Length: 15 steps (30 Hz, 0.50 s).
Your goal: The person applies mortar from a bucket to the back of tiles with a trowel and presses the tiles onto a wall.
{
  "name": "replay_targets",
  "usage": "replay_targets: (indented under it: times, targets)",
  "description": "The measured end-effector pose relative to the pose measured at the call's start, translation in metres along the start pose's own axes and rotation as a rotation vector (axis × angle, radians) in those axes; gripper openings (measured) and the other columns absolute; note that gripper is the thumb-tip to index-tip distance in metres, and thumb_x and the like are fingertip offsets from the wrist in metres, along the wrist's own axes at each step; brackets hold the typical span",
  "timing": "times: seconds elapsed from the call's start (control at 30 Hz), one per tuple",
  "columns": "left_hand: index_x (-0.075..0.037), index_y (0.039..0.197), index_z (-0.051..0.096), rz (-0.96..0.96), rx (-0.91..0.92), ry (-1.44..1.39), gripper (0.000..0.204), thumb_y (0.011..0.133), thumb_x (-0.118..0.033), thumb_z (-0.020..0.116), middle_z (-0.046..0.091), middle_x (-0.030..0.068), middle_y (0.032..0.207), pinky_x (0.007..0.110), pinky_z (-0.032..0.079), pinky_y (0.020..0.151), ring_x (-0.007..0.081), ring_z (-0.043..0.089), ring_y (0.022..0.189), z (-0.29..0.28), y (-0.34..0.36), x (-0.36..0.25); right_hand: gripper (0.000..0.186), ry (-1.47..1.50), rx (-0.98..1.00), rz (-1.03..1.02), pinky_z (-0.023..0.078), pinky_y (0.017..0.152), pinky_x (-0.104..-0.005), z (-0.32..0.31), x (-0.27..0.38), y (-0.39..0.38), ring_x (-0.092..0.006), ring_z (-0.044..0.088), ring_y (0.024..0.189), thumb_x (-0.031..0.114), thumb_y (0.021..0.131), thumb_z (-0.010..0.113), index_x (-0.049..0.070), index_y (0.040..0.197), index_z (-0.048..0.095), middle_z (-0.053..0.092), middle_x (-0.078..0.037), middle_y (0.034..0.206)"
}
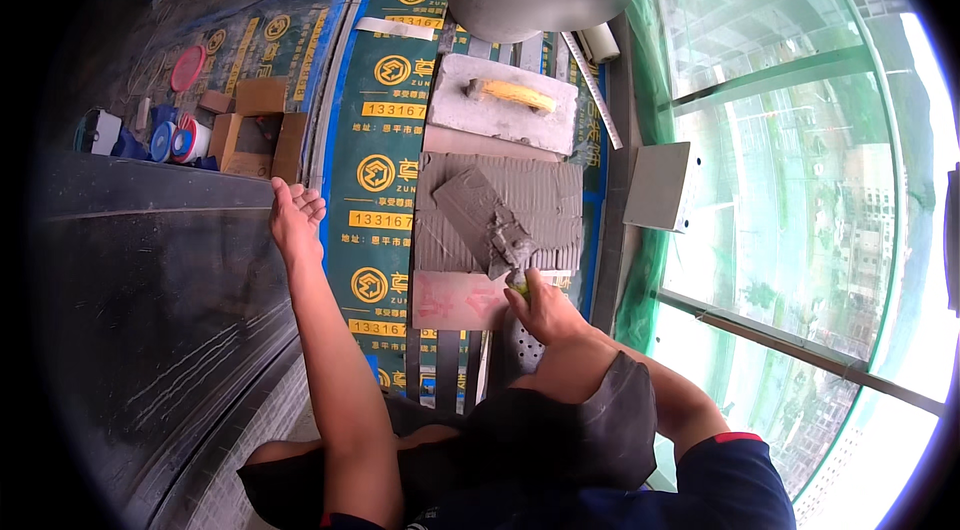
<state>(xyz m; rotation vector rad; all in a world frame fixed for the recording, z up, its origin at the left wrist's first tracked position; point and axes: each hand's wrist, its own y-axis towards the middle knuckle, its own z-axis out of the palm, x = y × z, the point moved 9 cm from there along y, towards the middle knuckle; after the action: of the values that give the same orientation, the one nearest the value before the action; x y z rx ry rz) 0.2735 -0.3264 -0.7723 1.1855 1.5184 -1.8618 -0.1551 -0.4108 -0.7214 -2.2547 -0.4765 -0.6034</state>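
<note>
My right hand (541, 308) grips the handle of a mortar-smeared trowel (468, 205). Its flat blade lies at a slant over grey mortar (550, 195), combed into ridges across a tile. A pinkish, bare strip (450, 302) with red marks shows along the near side of the mortar. Beyond it rests a pale float (450, 115) with a yellow handle on top. My left hand (297, 215) is raised to the left, holding nothing, its fingers partly spread, close to the edge of a dark panel.
Green printed sheeting (375, 145) covers the floor under the work. A mortar-stained bucket (470, 5) stands at the far end. Glass panels with green netting (648, 270) and a pale box-like piece (657, 187) border the right. A cardboard box (245, 145) sits at left.
</note>
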Motion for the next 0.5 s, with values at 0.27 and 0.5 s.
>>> replay_targets:
  times: [0.27,0.5]
  targets:
    - [-0.003,0.103,0.061,-0.006,0.051,0.031,0.061,0.097,-0.063,0.054,0.067,0.0070,0.085,0.028,0.053,0.070,0.0154,0.064,0.074,0.020,-0.006,0.010,0.034,0.091,-0.366,0.283,0.046,0.071,-0.0614,-0.063,-0.107,-0.071,-0.0590,0.057,0.088,0.033,0.102,0.054,0.001,0.104,0.044,0.062,-0.039,0.088]
    - [-0.004,0.101,0.061,-0.010,0.055,0.034,0.055,0.097,-0.059,0.058,0.067,0.0055,0.080,0.027,0.053,0.066,0.0137,0.064,0.068,0.021,-0.011,0.020,0.034,0.249,-0.406,0.278,0.045,0.047,-0.0392,-0.097,-0.123,-0.096,-0.0243,0.063,0.050,0.037,0.104,0.053,0.005,0.095,0.044,0.061,-0.012,0.059]
